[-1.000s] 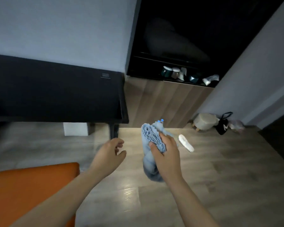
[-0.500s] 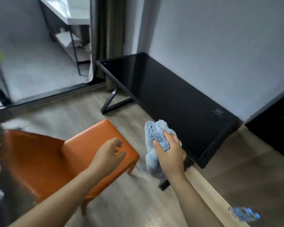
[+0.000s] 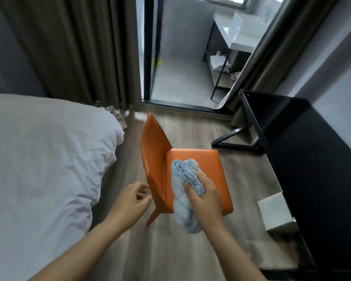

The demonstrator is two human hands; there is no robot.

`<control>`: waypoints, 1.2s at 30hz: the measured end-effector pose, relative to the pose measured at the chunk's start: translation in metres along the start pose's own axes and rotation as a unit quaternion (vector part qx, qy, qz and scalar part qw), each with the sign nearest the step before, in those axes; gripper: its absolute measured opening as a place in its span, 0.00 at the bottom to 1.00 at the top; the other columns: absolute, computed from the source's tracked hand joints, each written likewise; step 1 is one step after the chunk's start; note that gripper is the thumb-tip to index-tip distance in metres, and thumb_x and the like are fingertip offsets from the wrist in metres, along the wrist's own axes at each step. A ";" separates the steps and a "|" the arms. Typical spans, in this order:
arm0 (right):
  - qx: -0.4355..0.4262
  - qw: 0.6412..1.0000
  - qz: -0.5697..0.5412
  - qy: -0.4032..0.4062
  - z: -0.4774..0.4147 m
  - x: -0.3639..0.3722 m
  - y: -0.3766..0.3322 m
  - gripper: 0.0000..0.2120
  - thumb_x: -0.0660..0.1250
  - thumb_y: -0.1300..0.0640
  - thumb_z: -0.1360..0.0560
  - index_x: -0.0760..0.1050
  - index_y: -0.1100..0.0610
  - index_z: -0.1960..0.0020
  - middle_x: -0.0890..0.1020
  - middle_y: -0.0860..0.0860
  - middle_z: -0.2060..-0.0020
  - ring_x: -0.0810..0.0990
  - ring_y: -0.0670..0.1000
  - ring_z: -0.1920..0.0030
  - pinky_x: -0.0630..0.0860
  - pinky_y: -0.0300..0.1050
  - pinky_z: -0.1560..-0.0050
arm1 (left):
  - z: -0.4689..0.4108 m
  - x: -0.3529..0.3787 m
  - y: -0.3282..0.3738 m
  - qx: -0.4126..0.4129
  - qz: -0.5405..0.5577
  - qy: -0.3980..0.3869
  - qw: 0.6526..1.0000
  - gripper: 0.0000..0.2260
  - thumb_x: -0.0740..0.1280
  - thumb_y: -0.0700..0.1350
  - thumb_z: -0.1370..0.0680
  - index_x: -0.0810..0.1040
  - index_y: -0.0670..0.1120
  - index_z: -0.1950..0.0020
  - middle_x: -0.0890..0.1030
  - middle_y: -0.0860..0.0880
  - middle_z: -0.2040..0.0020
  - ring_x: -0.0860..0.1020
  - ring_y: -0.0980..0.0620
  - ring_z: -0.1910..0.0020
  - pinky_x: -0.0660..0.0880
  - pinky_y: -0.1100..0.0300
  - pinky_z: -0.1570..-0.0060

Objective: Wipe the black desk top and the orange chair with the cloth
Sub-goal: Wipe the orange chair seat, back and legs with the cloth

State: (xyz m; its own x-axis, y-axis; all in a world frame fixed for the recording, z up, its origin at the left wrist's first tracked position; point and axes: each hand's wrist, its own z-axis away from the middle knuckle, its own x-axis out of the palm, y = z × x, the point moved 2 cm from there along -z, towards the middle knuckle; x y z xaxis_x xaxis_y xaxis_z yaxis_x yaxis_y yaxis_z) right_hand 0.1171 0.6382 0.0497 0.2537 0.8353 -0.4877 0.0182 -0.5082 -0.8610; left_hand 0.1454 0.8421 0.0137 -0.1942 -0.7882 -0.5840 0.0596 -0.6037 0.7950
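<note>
The orange chair point(image 3: 201, 159) stands on the wooden floor in the middle of the view, its back on the left. My right hand point(image 3: 206, 199) grips a bunched light blue cloth point(image 3: 183, 175) over the chair's seat; whether the cloth touches the seat I cannot tell. My left hand point(image 3: 130, 203) hovers beside the chair's back with loosely curled fingers and holds nothing. The black desk top point(image 3: 308, 151) runs along the wall on the right.
A bed with a white duvet point(image 3: 45, 159) fills the left. Dark curtains point(image 3: 85, 47) hang behind it, beside a glass door point(image 3: 180, 57) to a balcony. A white box point(image 3: 274, 211) sits on the floor under the desk.
The view has swung left from the desk to the chair and bed. My right hand with the cloth now hangs over the chair's seat; my left hand is near the chair's back.
</note>
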 end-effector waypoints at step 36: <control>-0.337 0.915 0.029 0.221 0.024 0.195 0.271 0.22 0.70 0.57 0.25 0.72 0.56 0.31 0.76 0.51 0.38 0.74 0.46 0.38 0.68 0.27 0.40 | -0.112 0.141 -0.245 0.288 -0.005 0.233 0.929 0.13 0.66 0.48 0.21 0.75 0.48 0.37 0.75 0.56 0.45 0.74 0.59 0.50 0.68 0.75 0.56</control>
State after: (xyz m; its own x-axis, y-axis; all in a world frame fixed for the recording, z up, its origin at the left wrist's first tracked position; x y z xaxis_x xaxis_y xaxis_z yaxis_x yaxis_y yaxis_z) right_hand 0.1479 0.6679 -0.2824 0.6375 0.7116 -0.2953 0.5459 -0.6877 -0.4787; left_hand 0.2134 0.8650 -0.2822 0.2608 -0.8299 -0.4931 -0.4992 -0.5531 0.6669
